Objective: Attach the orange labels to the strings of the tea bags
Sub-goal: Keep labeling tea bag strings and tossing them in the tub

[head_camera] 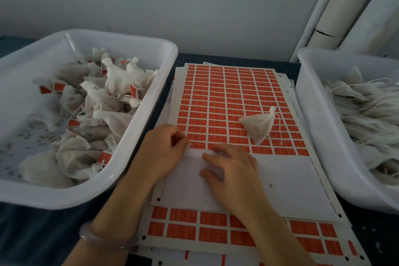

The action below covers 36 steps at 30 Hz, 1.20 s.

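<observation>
White tubs [121,41], two; tea bag [258,127], one.

Tea bag [259,126] on label sheet [226,97] (stacked, seemingly), between left tub [121,41] and right tub [302,93].

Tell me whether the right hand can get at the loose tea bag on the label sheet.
Probably yes: the tea bag lies uncovered just beyond the right hand, nothing between them.

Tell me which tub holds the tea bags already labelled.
The left tub: orange labels show among its tea bags; the right tub holds bags with bare strings.
</observation>
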Available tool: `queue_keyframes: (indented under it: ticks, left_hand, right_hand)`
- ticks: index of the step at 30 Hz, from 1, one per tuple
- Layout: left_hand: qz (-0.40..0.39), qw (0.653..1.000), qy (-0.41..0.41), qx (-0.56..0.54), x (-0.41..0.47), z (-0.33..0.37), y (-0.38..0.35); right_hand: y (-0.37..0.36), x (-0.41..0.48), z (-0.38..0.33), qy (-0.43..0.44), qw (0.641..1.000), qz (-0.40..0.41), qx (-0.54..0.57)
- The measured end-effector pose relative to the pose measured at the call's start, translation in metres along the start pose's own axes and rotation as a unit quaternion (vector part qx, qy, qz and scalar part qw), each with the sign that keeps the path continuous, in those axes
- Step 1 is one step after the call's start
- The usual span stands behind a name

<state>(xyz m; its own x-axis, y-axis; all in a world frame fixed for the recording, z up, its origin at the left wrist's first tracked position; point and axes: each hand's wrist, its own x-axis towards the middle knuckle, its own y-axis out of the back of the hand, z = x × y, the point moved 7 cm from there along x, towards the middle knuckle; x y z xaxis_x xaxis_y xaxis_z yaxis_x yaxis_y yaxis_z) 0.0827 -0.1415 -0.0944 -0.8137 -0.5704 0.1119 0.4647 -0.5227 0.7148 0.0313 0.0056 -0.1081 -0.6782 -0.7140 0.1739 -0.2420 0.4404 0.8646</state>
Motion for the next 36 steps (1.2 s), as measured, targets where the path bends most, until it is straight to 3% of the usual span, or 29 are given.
queue_keyframes:
  ticks: [4,5,7,9,10,12,14,16,21,24,26,28,30,33,36]
  left_hand:
    - [0.159,0.987,-0.032,-0.021,-0.011,0.007,0.026]
    - [0.159,0.984,-0.047,-0.064,-0.013,0.01,0.029]
    - [0.075,0.978,-0.064,-0.184,-0.012,0.019,0.02]
    - [-0.013,0.966,-0.082,-0.244,-0.01,0.028,0.007]
    - [-0.041,0.958,-0.095,-0.269,-0.007,0.032,0.002]
    - [-0.079,0.944,-0.13,-0.292,-0.001,0.04,-0.004]
    - [-0.094,0.938,-0.173,-0.285,0.004,0.049,-0.007]
    - [-0.095,0.934,-0.216,-0.268,0.007,0.058,-0.008]
    - [-0.12,0.938,-0.221,-0.237,0.012,0.063,-0.014]
    - [-0.066,0.943,-0.085,-0.314,0.028,0.058,-0.015]
    - [-0.01,0.974,-0.047,-0.221,0.047,0.068,-0.025]
    - [-0.049,0.99,-0.088,-0.099,0.062,0.096,-0.053]
    - [-0.117,0.981,-0.147,-0.053,0.073,0.12,-0.082]
    - [-0.202,0.944,-0.232,0.116,0.087,0.145,-0.115]
    - [-0.201,0.909,-0.299,0.208,0.093,0.161,-0.123]
  right_hand:
    - [0.0,0.001,0.0,-0.001,1.0,-0.019,-0.009]
    - [-0.001,0.001,-0.001,0.002,0.999,-0.028,-0.014]
    - [0.005,0.002,-0.001,-0.011,0.999,-0.03,0.039]
    - [0.021,0.01,0.006,-0.086,0.974,0.01,0.207]
    - [0.027,0.016,0.015,-0.147,0.94,0.016,0.308]
    - [0.021,0.025,0.024,-0.26,0.835,-0.076,0.48]
    - [0.017,0.026,0.021,-0.296,0.732,-0.168,0.59]
    - [0.018,0.029,0.021,-0.289,0.697,-0.195,0.626]
    - [0.024,0.033,0.038,-0.281,0.694,-0.116,0.652]
    - [0.037,0.033,0.054,-0.244,0.699,-0.016,0.672]
    - [0.049,0.033,0.064,-0.215,0.708,0.026,0.673]
    - [0.056,0.03,0.072,-0.198,0.698,0.056,0.686]
    - [0.061,0.029,0.078,-0.178,0.68,0.081,0.707]
    - [0.064,0.03,0.08,-0.141,0.675,0.097,0.718]
    - [0.063,0.032,0.081,-0.139,0.684,0.101,0.709]
